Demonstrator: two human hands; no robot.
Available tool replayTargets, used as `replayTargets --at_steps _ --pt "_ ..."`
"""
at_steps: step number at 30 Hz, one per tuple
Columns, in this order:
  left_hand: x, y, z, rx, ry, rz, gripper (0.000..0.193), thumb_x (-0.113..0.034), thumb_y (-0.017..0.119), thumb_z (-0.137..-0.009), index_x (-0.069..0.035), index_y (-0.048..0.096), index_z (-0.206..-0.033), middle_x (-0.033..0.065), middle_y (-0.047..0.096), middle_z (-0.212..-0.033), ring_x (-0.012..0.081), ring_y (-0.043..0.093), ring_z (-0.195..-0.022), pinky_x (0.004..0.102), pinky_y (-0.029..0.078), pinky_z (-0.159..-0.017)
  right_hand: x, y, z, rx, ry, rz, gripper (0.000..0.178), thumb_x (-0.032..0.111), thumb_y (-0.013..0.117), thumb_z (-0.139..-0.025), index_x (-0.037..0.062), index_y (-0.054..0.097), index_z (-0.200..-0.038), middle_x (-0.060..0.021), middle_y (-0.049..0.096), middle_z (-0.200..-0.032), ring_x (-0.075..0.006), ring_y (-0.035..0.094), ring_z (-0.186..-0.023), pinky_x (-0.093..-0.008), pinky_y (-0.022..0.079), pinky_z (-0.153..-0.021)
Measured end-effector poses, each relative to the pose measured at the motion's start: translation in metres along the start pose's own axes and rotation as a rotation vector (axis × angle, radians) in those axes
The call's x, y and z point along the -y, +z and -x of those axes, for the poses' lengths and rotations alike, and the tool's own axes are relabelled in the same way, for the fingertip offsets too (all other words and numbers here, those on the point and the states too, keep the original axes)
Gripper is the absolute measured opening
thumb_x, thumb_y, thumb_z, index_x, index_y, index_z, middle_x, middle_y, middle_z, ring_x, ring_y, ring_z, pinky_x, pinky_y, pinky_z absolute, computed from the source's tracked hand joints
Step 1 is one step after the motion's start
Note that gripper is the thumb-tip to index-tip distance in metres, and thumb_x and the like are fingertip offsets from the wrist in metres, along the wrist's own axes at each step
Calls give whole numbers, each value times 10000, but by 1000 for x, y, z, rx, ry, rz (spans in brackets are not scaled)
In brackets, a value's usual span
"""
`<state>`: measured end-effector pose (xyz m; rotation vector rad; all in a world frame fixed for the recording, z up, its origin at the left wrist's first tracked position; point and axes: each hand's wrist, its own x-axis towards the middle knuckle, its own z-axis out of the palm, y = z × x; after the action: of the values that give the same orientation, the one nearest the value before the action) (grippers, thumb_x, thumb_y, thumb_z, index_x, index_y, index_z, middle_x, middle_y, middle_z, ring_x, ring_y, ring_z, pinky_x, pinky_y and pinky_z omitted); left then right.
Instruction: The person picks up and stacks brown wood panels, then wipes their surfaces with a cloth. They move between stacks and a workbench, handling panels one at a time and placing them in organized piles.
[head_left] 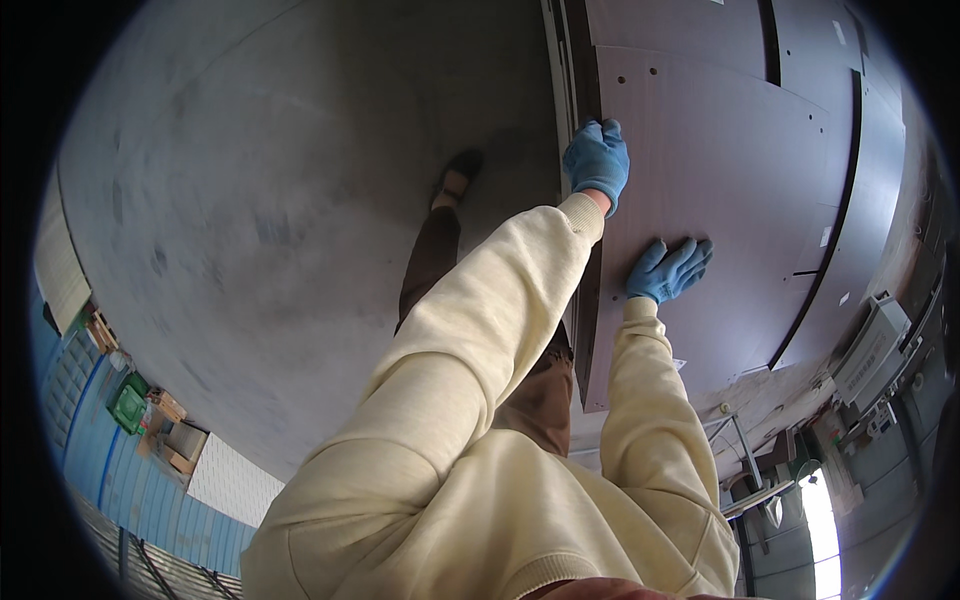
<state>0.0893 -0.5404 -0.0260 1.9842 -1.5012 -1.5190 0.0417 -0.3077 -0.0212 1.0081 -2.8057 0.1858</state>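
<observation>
Grey, scuffed concrete floor [260, 230] spreads to the left of a large brown wood-grain panel [740, 190], which lies in front of a person in a cream sweatshirt [540, 490]. At the panel's left edge, the person's left hand, in a blue glove [597, 157], has its fingers curled inward, knuckles showing; whether it has hold of the edge or of anything else cannot be told from this angle. Nearer the panel's close end, the right hand, also gloved in blue [670, 270], lies on the panel's face, opened out with fingers extended and slightly spread, gripping nothing. Two small dark round holes [638, 75] mark the panel's far left corner. More brown flat boards [680, 25] lie beyond its far end and along its right side, dark gaps showing among them. Left of the panel, a leg in dark trousers [432, 255] ends in a dark shoe [462, 165] on the floor. Well apart to the panel's left and nearer the wearer, a green plastic container [128, 402] stands by a blue ribbed wall [165, 500]. Right of the panel is a pale grey boxy machine [873, 350].
</observation>
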Motion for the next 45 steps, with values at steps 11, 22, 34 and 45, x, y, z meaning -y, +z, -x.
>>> replayTargets --at_steps 11,22,34,45 --pt "13 -16 -34 255 182 -217 549 -520 622 -981 -15 754 -811 231 719 -803 403 705 -762 440 571 -734 -14 -19 12 147 -155 -126 683 518 510 -1003 -31 450 -1403 -346 342 -1588 -541 312 -1473 -637 257 -1196" --pt "10 -23 -31 302 98 -361 613 -576 528 -1028 -54 734 -783 185 725 -763 359 716 -738 428 590 -714 16 -33 92 208 -293 -79 843 332 779 -816 -15 358 -1459 -358 227 -1635 -592 216 -1499 -682 197 -1218" --pt "9 -21 -30 253 140 -362 616 -558 527 -1017 -10 756 -854 224 738 -836 410 725 -829 460 585 -778 32 -30 89 133 -160 -76 856 359 781 -787 -19 387 -1447 -344 306 -1607 -575 272 -1484 -681 238 -1197" --pt "5 -18 -28 269 72 -385 622 -569 531 -1007 -3 751 -870 235 738 -857 411 728 -840 469 589 -777 28 -15 93 148 -131 2 846 345 817 -730 -33 439 -1386 -380 300 -1588 -623 243 -1472 -731 225 -1184"
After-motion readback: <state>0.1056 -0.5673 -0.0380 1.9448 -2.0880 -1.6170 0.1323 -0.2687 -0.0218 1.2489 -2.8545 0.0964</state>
